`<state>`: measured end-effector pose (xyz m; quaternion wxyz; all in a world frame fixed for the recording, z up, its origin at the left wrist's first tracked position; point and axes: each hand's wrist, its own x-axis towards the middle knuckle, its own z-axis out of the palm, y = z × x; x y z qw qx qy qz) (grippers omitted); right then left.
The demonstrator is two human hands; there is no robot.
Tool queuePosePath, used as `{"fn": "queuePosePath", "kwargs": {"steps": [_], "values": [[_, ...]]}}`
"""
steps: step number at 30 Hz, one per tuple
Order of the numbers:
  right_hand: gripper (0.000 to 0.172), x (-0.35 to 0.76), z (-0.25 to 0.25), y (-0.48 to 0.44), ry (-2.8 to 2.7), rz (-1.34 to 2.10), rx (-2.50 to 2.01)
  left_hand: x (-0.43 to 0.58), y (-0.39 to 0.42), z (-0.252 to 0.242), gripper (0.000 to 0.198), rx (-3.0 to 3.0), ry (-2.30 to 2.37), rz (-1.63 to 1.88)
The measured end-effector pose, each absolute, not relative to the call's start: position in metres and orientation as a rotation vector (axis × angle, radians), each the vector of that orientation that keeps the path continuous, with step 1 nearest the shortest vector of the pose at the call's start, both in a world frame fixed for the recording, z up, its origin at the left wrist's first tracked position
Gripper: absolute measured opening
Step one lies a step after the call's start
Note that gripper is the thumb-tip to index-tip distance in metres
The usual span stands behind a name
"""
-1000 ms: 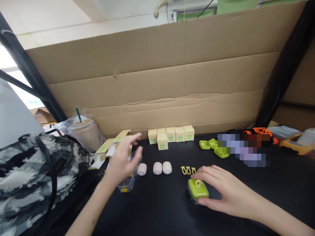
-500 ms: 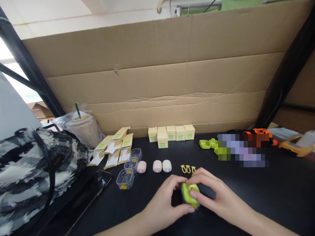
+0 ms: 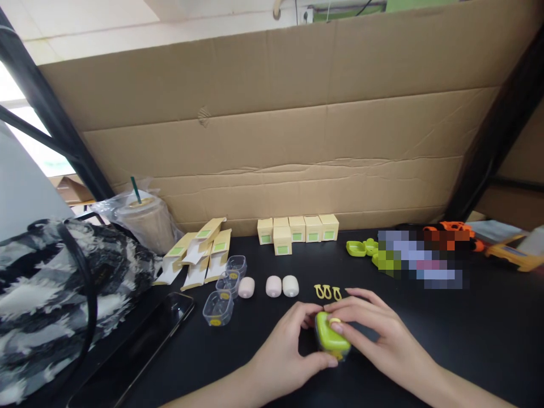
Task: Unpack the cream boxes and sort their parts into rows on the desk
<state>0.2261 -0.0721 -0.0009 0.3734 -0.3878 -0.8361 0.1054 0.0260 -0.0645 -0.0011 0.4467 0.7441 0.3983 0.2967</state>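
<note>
A small clear plastic box (image 3: 342, 356) with a bright green lid (image 3: 334, 340) stands on the black table near the front. My left hand (image 3: 285, 347) is wrapped round its left side, thumb at the front and fingers behind. A pale yellow loop (image 3: 335, 321) lies at the top of the lid, pinched between the thumb and fingers of my right hand (image 3: 382, 331). Whether that loop is fixed to the lid is hidden by the fingers. Just beyond the hands lie three yellow loops (image 3: 327, 292) in a row.
Left of the hands are clear cups (image 3: 218, 309) and rounded pale blocks (image 3: 273, 287). Small cartons (image 3: 283, 241) line the cardboard backboard, flattened ones (image 3: 208, 255) beside them. A phone (image 3: 136, 345), patterned bag (image 3: 63, 306), drink cup (image 3: 147, 224) and green lids (image 3: 356, 249) also lie around.
The green lid now sits turned and slightly lower right under my right hand. My right fingers have spread a little. My left hand keeps its hold on the box.
</note>
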Motion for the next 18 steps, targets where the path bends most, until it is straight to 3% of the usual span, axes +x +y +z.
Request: {"fn": "queuePosePath", "kwargs": {"steps": [6,11,18], "values": [[0.011,0.228,0.007,-0.076,-1.855,0.340,-0.966,0.024,-0.064,-0.001,0.049,1.894,0.945,0.715],[0.021,0.233,0.016,-0.076,-1.573,0.571,-1.126,0.023,-0.063,0.006,0.051,2.043,0.874,0.693],[0.027,0.236,0.018,-0.070,-1.458,0.647,-1.180,-0.005,-0.035,0.062,0.046,2.286,0.992,0.749]]}}
